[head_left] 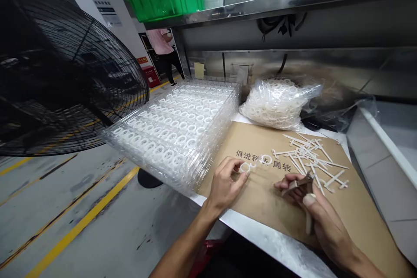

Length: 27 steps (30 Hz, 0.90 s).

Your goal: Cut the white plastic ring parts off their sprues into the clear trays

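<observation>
The right hand [321, 215] grips cutters [306, 181]; the left hand [227, 183] pinches a white two-ring piece [250, 166] at its two o'clock. White sticks [308, 155] lie at the right's twelve, stacked trays [169, 128] at the left's ten, bagged rings [279, 102] farther, at one.

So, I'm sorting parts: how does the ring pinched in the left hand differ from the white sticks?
The ring is round with an open middle; the sticks are thin and mostly straight. The left hand pinches the ring, while the sticks lie heaped on the cardboard. Both look white.
</observation>
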Motion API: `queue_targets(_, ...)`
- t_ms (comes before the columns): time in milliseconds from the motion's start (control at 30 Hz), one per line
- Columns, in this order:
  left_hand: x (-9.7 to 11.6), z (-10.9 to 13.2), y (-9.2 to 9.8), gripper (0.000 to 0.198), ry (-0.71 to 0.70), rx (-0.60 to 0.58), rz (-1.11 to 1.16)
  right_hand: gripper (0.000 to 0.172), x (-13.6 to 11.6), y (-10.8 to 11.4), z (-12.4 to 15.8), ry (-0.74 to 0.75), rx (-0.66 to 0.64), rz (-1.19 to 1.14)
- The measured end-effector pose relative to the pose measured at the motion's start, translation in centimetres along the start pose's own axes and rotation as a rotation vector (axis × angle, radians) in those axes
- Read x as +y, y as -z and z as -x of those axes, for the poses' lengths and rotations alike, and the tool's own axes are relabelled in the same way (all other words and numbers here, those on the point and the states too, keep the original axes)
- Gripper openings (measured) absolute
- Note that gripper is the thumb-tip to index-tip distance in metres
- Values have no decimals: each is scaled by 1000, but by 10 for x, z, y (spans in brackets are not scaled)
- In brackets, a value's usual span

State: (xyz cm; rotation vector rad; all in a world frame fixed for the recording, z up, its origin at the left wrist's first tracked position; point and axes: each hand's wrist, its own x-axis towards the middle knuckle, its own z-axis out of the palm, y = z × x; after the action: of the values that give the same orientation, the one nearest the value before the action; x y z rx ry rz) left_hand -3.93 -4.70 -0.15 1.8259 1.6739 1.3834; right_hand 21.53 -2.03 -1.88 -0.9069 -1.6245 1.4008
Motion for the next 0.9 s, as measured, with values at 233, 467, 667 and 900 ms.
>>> queue_targets(233, -3, 0, 0, 15, -14, 11, -25, 39, -10, -2, -2, 95, -94, 24)
queue_targets(467, -6, 0, 0, 17, -28, 22, -53, 36, -30, 9, -9, 98, 14, -85)
queue_targets(667, -3, 0, 1, 17, -36, 9, -87, 35, -39, 11, -7, 5, 132, 100)
queue_targets(900, 2, -1, 1, 16, -75, 5, -90, 35, -51, 15, -8, -37, 211, 388)
